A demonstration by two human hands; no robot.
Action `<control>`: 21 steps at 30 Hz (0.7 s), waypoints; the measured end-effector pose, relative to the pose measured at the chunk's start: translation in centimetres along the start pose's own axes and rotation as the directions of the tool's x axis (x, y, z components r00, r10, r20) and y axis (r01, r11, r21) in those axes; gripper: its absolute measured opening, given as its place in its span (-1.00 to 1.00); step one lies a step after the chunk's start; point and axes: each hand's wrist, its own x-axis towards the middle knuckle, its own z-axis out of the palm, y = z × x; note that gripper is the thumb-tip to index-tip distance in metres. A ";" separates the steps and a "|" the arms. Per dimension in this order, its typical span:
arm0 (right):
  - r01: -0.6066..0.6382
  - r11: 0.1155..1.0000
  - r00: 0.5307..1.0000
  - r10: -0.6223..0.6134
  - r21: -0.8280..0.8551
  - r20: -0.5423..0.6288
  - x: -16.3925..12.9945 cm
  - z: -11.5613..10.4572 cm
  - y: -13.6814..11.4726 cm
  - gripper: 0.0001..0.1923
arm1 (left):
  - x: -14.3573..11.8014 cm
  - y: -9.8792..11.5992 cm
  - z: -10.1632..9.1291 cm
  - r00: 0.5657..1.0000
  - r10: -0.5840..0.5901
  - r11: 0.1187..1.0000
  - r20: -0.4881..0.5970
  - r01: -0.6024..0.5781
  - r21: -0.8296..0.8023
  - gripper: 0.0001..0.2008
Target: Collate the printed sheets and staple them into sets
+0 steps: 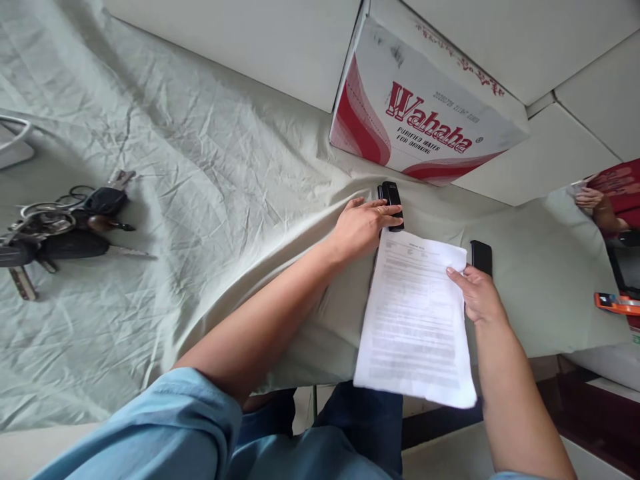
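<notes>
My left hand (361,230) reaches across a black stapler (393,193), its fingers laid over the top; the thumb is hidden. The printed paper (417,320) has its upper left corner close to the stapler's lower end, and whether it lies inside the jaws cannot be seen. My right hand (481,293) pinches the paper's upper right edge, thumb on top. Most of the sheet hangs tilted toward me, past the table's front edge. Just behind my right hand lies a black phone-like object (481,257).
A Wahaha water carton (425,113) stands on the cloth-covered table (165,160) behind the stapler. At the far left lies a bunch of keys (65,227) near a white-rimmed object (17,141). Another person's hand (591,199) and an orange object (616,303) are at the right.
</notes>
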 end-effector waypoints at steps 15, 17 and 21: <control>0.389 0.905 0.912 -0.352 0.171 -0.210 2.1 5.7 -1.0 -0.35 | -1.7 -2.0 -2.4 0.959 -0.285 0.472 0.005 0.145 -0.870 -0.22; 0.396 0.894 0.910 -0.350 0.211 -0.223 3.2 7.3 -1.0 -0.31 | -1.9 -2.0 -2.5 0.955 -0.297 0.507 0.012 0.168 -0.846 -0.25; 0.390 0.869 0.913 -0.320 0.305 -0.255 4.1 8.9 0.0 -0.23 | -1.6 -2.0 -1.8 0.927 -0.368 0.569 -0.073 0.162 -0.806 -0.28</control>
